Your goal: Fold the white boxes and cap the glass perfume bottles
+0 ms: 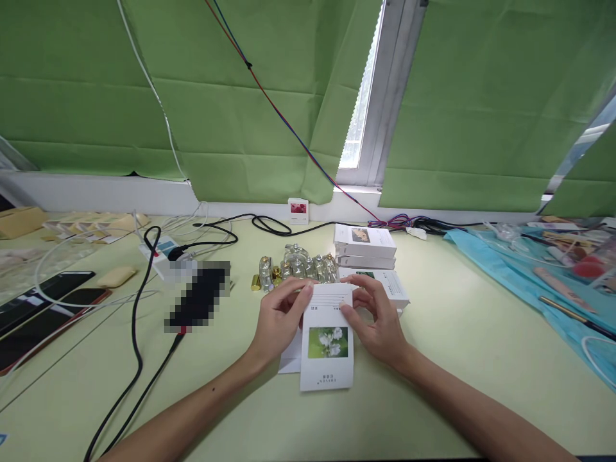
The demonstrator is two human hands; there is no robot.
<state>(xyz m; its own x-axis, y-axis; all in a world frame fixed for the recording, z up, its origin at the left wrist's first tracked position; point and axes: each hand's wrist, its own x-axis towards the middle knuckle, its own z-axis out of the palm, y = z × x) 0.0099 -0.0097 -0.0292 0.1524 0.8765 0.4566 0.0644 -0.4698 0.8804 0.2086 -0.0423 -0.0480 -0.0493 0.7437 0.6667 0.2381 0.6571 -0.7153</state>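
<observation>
Between my two hands is a white carton with a photo of white flowers, its printing upside down to me. My left hand pinches its far left edge, thumb on top. On the far right side my right hand grips it with thumb and fingers. A white sheet or flap shows under its left side; I cannot tell whether it belongs to the carton. Just beyond my hands stand several small glass bottles with gold parts. Behind my right hand lies a stack of white boxes, with another white box nearer.
At left lie a black phone on a cable, more phones and a power strip. A small box stands by the wall. Blue plastic with tools covers the right side. Black cables run across the table's left.
</observation>
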